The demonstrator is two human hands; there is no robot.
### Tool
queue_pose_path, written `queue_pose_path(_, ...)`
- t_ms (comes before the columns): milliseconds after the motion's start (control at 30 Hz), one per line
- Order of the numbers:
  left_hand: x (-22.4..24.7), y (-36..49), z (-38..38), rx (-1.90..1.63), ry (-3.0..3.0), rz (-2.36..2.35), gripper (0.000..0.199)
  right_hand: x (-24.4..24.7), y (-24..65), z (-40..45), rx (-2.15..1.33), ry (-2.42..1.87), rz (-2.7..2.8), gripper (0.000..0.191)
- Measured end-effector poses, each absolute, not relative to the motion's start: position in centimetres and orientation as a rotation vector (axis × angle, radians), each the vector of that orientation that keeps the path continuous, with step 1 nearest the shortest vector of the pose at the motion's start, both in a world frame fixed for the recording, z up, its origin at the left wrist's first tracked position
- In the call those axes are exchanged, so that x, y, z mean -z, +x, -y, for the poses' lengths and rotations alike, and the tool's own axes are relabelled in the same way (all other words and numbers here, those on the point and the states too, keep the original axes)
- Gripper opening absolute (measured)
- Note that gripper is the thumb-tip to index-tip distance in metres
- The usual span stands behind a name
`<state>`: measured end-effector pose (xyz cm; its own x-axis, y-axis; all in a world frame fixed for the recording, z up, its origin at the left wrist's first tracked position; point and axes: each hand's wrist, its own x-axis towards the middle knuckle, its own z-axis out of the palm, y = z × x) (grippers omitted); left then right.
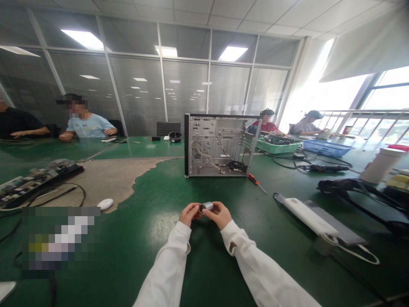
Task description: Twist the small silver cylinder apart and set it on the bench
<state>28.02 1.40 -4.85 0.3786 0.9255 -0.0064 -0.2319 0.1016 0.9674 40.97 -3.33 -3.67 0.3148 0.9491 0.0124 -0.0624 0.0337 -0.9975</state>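
Long green workbench point(153, 251), surface worn to bare tan patch point(118, 179) at left. Open computer case point(219, 145) upright at centre, orange-handled screwdriver point(255, 183) just beside it. White mouse point(105, 204) at patch edge. Circuit boards point(38, 181) heaped far left. Right side: white oblong device point(309, 217) with cord, green crate point(277, 146), blue basket point(327, 148), white cylindrical container point(381, 165).

Scene bright. Daylight from the windows point(386, 102) right of the computer chassis point(220, 145) overexposes that side; ceiling light panels point(233, 53) above it add even light. Glare marks the green tabletop point(166, 226) below it. Frame edges bow; a pixelated patch point(60, 241) obscures lower left.
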Motion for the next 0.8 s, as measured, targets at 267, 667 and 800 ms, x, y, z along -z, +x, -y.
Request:
queue_pose_path(267, 4.7, 28.2, -1.1, -1.002, 1.15, -0.806, 0.041, 2.3, 40.8, 4.8, -0.214, -1.383, 1.5, 0.061)
queue_pose_path(667, 4.1, 28.0, -0.5, -0.924, 1.16, -0.707, 0.048, 1.7, 41.4, 5.5, 0.102, -1.111, 1.791, 0.053)
queue_pose_path(800, 4.4, 28.0, -0.5, -0.935, 1.097, -0.679, 0.044, 1.8, 41.2, 5.5, 0.002, -1.089, 1.765, 0.06)
